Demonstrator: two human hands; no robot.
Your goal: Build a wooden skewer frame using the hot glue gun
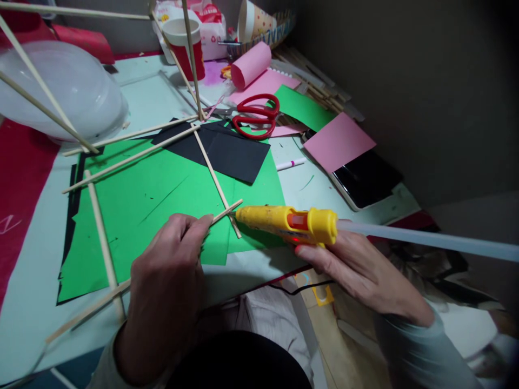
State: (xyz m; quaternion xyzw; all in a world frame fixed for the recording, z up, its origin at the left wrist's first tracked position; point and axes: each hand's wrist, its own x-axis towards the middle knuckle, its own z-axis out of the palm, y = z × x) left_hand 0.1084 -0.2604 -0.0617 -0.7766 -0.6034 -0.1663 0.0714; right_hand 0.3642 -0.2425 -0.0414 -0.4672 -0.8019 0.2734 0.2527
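Near the table's front edge, left hand pinches a stick, its tip meeting the glue gun gripped in right hand.

red scissors, pink paper, red cup, phone

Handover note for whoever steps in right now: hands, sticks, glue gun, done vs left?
Left hand: pinching a wooden stick near its end, over the green paper.
Right hand: gripping the yellow glue gun, nozzle right at the stick's tip; a glue stick pokes out the back.
Done: stick frame partly assembled, with uprights standing.
Left: this stick's end looks not yet bonded to the crossing stick.
Red scissors lie behind.
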